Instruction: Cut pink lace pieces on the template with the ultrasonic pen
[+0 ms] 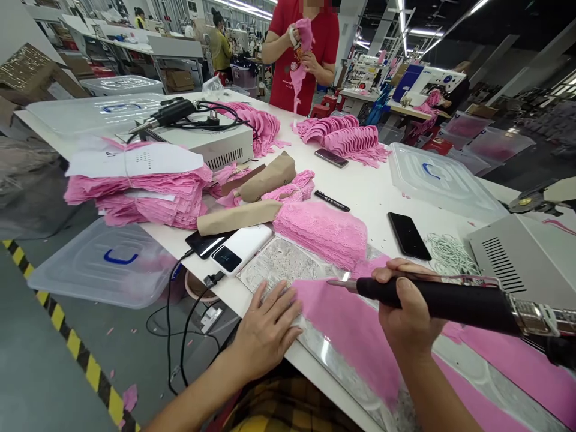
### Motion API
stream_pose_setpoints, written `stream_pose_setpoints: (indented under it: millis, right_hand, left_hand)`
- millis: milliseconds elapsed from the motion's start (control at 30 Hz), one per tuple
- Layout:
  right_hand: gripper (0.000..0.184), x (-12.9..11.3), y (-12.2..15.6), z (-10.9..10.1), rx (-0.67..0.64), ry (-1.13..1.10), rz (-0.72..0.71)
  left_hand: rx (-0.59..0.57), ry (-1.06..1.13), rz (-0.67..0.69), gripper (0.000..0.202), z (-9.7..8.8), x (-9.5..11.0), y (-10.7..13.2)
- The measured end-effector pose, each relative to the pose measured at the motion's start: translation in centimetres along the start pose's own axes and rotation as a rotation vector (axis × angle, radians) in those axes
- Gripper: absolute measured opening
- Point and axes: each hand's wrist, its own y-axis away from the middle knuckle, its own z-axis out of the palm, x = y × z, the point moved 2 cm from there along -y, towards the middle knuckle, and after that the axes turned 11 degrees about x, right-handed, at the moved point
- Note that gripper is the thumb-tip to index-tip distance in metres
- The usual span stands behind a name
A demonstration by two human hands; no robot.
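Observation:
My right hand [411, 306] is wrapped round a black-handled handheld cutter [432, 297], its pointed metal tip over the upper edge of a flat pink fabric piece [346, 330]. Palm down, my left hand [270, 321] lies with fingers spread at that fabric's left corner. Beneath the fabric is a glossy, grey-patterned plate [270, 264]. Just beyond the tip sits a stack of pink lace pieces [321, 231]. More pink fabric [517, 360] extends to the right, partly hidden behind my right forearm.
Left are tied pink bundles [144, 192], a white power bank [243, 246] and a second cutter [171, 114] on a vented box [216, 147]. Right are a phone [408, 235], green-white cords [452, 255] and another vented box [526, 246]. Across the table, a person in red [301, 66] holds pink fabric.

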Motion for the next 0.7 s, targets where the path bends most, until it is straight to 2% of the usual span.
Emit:
stream_pose_setpoints:
  millis: [200,533,700]
  right_hand:
    - [0.013,0.2,0.1,0.2,-0.003,-0.017,-0.001]
    - [0.013,0.2,0.1,0.1,-0.010,-0.009,0.032]
    - [0.016,0.1,0.0,-0.1,0.018,-0.021,0.062]
  left_hand:
    - [-0.002,0.000,-0.007,0.032,0.0,0.0,0.1]
    - [-0.176,-0.006,0.013,0.048,0.5,-0.4,-1.1]
    - [-0.188,-0.024,0.003,0.050,0.9,-0.4,-1.0]
